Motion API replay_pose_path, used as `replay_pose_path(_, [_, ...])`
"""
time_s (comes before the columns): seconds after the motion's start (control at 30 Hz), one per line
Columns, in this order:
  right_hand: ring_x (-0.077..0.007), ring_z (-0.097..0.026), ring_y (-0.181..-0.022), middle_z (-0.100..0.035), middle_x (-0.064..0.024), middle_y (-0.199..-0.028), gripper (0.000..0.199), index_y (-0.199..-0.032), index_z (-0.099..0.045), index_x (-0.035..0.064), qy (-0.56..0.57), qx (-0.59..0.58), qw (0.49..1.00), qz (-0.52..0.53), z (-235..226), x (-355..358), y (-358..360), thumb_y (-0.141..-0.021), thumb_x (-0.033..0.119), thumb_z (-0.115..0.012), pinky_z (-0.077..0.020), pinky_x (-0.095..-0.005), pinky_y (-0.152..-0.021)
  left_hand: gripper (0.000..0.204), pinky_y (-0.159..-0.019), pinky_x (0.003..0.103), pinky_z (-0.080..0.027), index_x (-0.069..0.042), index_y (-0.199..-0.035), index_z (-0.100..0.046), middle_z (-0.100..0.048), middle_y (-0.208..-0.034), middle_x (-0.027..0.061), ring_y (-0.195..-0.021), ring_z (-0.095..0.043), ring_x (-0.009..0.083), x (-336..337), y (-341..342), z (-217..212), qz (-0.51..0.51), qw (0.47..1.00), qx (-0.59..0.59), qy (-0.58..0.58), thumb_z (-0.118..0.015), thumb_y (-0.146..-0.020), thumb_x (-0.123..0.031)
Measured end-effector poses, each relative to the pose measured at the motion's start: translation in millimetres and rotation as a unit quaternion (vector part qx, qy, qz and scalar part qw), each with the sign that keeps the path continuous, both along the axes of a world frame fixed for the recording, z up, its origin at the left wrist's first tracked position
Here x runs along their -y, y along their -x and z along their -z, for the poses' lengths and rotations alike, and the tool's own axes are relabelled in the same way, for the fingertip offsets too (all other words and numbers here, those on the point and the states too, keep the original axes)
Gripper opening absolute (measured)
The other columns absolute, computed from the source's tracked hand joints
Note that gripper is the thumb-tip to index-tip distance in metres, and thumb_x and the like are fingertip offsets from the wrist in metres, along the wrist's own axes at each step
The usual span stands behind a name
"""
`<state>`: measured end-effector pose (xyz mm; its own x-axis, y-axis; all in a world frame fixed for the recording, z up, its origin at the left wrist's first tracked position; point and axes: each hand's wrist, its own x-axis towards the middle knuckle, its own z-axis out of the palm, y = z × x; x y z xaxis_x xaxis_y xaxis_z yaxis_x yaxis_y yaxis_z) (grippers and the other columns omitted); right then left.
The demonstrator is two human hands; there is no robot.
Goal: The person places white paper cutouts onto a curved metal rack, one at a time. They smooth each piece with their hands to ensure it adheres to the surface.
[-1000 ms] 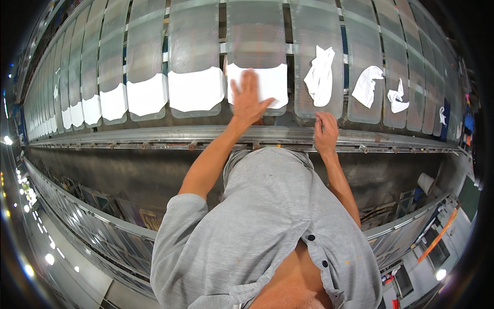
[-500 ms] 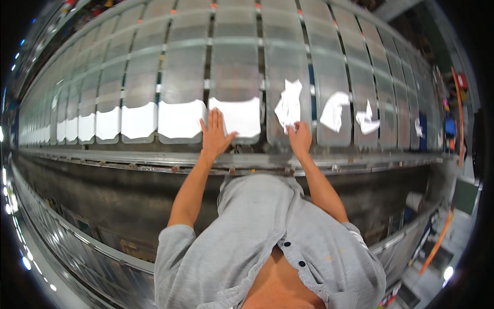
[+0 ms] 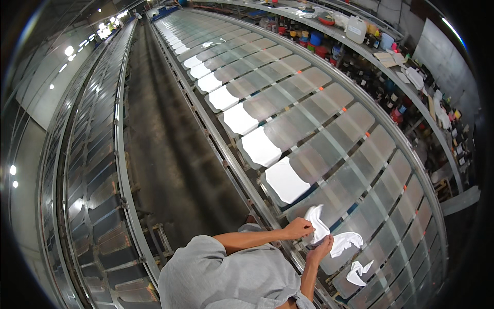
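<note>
A white fabric piece (image 3: 318, 226) is held over a grey pallet near the rail. My left hand (image 3: 299, 228) pinches its left side. My right hand (image 3: 321, 249) closes on its lower end. Just beyond, another white piece (image 3: 286, 181) lies smooth and flat on its pallet (image 3: 314, 165). To the right of my hands, a crumpled white piece (image 3: 347, 242) rests on the following pallet, and a further loose piece (image 3: 359, 272) is bunched on the one after. My fingertips are small in the view.
Several flat white pieces (image 3: 240, 119) line the near ends of the pallets toward the far left. A metal rail (image 3: 226, 159) borders the walkway (image 3: 175, 154). Another long row of pallets (image 3: 95, 170) stands left. Shelves (image 3: 360, 49) with containers run behind.
The view has swung left along the row. My left hand has left the flat piece and now grips the loose piece with my right hand, and that piece is lifted.
</note>
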<state>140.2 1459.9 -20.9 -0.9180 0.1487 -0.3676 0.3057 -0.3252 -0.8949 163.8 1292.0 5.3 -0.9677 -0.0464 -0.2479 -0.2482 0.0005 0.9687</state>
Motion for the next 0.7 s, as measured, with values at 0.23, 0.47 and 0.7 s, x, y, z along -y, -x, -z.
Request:
replay_pose_path(0.23, [-0.0294, -0.062, -0.118, -0.064, -0.0157, -0.127, 0.043, -0.133, -0.056, -0.0031, 0.304, 0.214, 0.925, -0.073, 2, -76, 6, -0.101, 0.025, -0.055, -0.0471, -0.0459, -0.105, 0.032, -0.056, 0.027, -0.050, 0.001, -0.084, -0.072, -0.069, -0.072, 0.0057, -0.062, -0.064, 0.0121, -44, 7, -9, -0.009, 0.993, 0.089, -0.080, -0.069, -0.095, -0.029])
replay_pose_path(0.47, [-0.0226, -0.067, -0.096, -0.070, -0.0085, -0.109, 0.020, -0.112, -0.068, -0.0037, -0.091, -0.077, 0.985, -0.123, -44, -76, 41, -0.093, 0.001, -0.063, -0.0504, -0.0335, -0.086, 0.050, -0.085, 0.036, -0.053, -0.001, -0.119, -0.065, -0.069, -0.104, 0.0061, -0.099, -0.064, 0.0153, -67, 51, -33, 0.066, 0.933, 0.176, -0.307, -0.066, -0.097, -0.046])
replay_pose_path(0.7, [-0.0403, -0.066, -0.085, -0.070, -0.0192, -0.097, 0.030, -0.113, -0.071, 0.0019, -0.493, -0.336, 0.736, -0.321, -85, -60, 3, -0.084, -0.002, -0.064, -0.0522, -0.0459, -0.080, 0.025, -0.072, 0.037, -0.053, -0.008, -0.100, -0.069, -0.065, -0.093, 0.0057, -0.084, -0.061, 0.0173, -74, 58, 6, -0.021, 0.931, 0.286, -0.226, -0.075, -0.092, -0.031])
